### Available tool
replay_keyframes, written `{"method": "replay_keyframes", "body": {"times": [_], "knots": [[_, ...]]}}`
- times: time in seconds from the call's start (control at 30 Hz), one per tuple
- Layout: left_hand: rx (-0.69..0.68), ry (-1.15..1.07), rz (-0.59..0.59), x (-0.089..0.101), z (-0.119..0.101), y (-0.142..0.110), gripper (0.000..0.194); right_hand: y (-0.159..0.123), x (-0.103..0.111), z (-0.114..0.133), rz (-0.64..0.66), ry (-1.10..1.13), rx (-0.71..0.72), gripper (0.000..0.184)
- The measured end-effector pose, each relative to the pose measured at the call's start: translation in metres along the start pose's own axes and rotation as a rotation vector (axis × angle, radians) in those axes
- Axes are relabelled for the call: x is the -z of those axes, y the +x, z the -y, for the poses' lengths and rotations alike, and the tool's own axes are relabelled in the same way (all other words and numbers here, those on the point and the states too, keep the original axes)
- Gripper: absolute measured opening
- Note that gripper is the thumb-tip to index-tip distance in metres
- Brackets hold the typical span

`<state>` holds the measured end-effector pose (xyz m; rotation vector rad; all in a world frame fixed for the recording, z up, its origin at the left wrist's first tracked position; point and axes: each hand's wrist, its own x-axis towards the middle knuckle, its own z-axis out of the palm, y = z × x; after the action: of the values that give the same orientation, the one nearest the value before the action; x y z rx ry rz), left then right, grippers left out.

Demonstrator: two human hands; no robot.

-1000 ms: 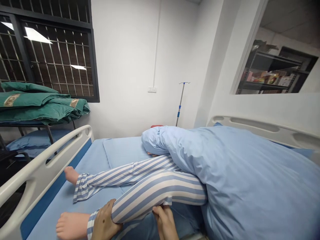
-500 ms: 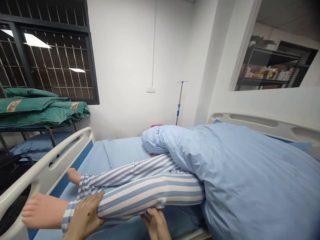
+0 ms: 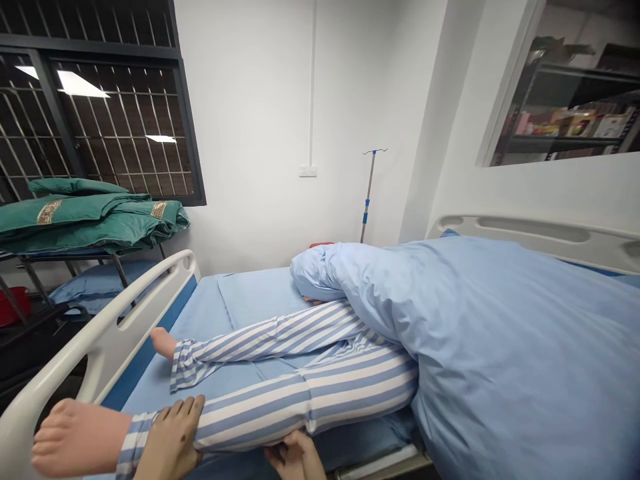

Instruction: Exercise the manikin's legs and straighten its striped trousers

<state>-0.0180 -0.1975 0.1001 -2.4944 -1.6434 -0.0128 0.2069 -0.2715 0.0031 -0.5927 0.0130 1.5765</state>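
A figure with smooth feet, like a manikin's, lies on the bed in blue-and-white striped trousers [image 3: 350, 387]. My left hand [image 3: 175, 430] is wrapped over the near lower leg above the ankle, fingers on top and thumb on the near side. At the underside of the same leg, below the knee, my right hand [image 3: 295, 455] is curled against it; some of its fingers are hidden. The near foot [image 3: 80, 437] points toward the footboard. Apart from it, the far leg [image 3: 270, 340] rests on the sheet. A blue quilt [image 3: 480, 333] covers the upper body.
The white footboard [image 3: 95, 340] stands at the left, and the headboard [image 3: 530, 230] at the right. Behind the bed is an IV pole [image 3: 367, 200]. Folded green quilts [image 3: 100, 220] are stacked on a metal frame below the barred window. A bed-frame rail [image 3: 380, 463] shows beneath the near edge.
The near leg has moved toward me, away from the far leg, widening the strip of sheet between them. Both my hands have stayed on it. The view has shifted slightly left.
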Motion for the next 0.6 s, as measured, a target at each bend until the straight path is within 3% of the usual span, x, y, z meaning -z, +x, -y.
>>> {"method": "replay_keyframes", "body": {"times": [0.1, 0.27, 0.5, 0.6], "knots": [[0.012, -0.046, -0.026, -0.006, 0.004, 0.001, 0.064, -0.001, 0.000, 0.004, -0.004, -0.037, 0.066, 0.013], [-0.023, -0.192, -0.183, -0.004, 0.001, 0.014, 0.060, -0.016, -0.019, 0.028, 0.011, -0.083, 0.259, 0.023], [0.108, -0.404, -0.114, -0.062, -0.048, 0.029, 0.061, -0.029, -0.031, 0.055, -0.028, -0.153, 0.431, 0.023], [0.098, -0.418, -0.143, -0.071, -0.053, 0.029, 0.059, -0.031, -0.032, 0.056, 0.005, -0.199, 0.440, 0.022]]}}
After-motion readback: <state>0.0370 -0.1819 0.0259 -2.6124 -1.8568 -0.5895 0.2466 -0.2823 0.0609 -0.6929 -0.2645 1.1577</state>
